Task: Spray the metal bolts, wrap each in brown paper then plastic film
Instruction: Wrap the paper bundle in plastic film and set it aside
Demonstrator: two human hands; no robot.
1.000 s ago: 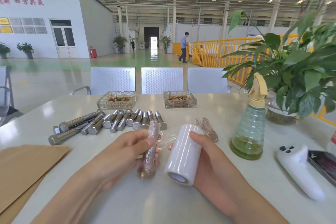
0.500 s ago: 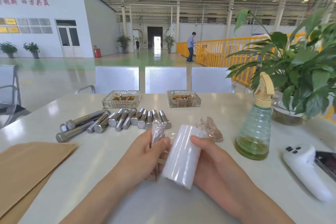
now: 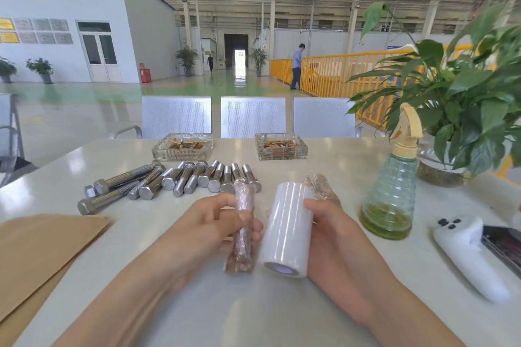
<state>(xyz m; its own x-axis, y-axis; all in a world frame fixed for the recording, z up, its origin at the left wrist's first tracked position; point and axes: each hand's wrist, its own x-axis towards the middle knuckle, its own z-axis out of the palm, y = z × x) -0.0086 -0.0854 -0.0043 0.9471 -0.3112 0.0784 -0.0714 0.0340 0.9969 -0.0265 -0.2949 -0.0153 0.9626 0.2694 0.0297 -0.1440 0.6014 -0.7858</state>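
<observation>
My left hand (image 3: pixel 214 222) grips a bolt wrapped in brown paper and plastic film (image 3: pixel 243 228), held lengthwise just above the table. Right beside it, my right hand (image 3: pixel 327 236) holds the white roll of plastic film (image 3: pixel 287 231), thumb on its far side. Several bare metal bolts (image 3: pixel 180 182) lie in a row on the table beyond my left hand. Wrapped bolts (image 3: pixel 321 187) lie behind the roll. Brown paper sheets (image 3: pixel 36 251) sit at the left edge. The green spray bottle (image 3: pixel 390 194) stands to the right.
Two glass ashtrays (image 3: pixel 182 146) (image 3: pixel 281 146) sit at the table's far side. A potted plant (image 3: pixel 462 110) stands at the far right. A white controller (image 3: pixel 468 253) and a dark phone (image 3: pixel 504 245) lie at the right edge. Metal chairs (image 3: pixel 253 117) line the far side.
The wrapped bolt turned in my left hand and now lies straighter next to the roll. The roll moved slightly closer to the bolt. The camera shifted a little.
</observation>
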